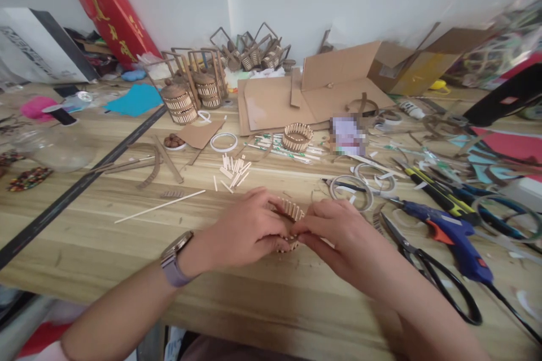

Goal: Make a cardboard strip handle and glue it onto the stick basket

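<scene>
Both my hands meet at the middle of the wooden table (105,237) around a small round basket made of short wooden sticks (291,210). My left hand (245,231), with a watch on its wrist, curls its fingers round the basket's left side. My right hand (339,234) pinches the basket's right edge with its fingertips. Most of the basket is hidden by the fingers; only the upright sticks at its far side show.
A pile of short sticks (234,170) and one long stick (158,206) lie beyond my hands. A finished stick ring (297,136), tape rings (353,189), a blue glue gun (453,237), black scissors (440,282) and cardboard (313,90) crowd the right and back.
</scene>
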The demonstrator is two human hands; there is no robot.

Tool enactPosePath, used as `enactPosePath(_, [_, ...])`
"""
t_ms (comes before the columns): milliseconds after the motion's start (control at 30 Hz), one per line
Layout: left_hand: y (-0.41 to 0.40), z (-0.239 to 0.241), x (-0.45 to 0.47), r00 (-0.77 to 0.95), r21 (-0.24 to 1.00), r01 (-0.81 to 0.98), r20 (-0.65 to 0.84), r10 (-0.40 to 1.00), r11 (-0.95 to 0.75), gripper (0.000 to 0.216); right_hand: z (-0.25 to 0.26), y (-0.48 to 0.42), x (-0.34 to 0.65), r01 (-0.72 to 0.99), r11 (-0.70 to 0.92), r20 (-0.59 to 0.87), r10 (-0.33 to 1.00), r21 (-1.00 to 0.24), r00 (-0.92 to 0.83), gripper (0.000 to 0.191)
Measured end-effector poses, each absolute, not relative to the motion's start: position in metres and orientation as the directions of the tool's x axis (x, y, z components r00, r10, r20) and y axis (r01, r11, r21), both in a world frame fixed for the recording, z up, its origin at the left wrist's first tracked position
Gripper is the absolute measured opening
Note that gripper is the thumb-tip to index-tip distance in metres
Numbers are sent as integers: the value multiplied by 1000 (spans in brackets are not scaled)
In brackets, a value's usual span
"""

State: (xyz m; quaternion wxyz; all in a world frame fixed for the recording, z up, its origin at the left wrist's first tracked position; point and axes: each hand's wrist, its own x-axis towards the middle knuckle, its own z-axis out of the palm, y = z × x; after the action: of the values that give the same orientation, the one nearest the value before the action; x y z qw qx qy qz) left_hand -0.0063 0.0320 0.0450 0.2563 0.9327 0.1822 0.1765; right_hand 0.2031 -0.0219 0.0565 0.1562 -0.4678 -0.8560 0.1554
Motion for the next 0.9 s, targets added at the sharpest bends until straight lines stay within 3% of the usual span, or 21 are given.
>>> enactPosePath(233, [39, 48, -12, 883, 603, 236, 195, 428, -762, 20, 57, -21, 210, 742, 409, 117, 903, -531, -414, 36])
enactPosePath(467, [40, 48, -15, 896, 623, 241, 151, 417, -744, 18, 60, -17, 215, 768, 462, 111, 879, -444, -464, 14])
enactPosePath(900, [30, 48, -6, 887, 520, 277, 184, 423, -808, 17, 51, -25, 197, 782, 498, 170, 866, -376, -470, 17])
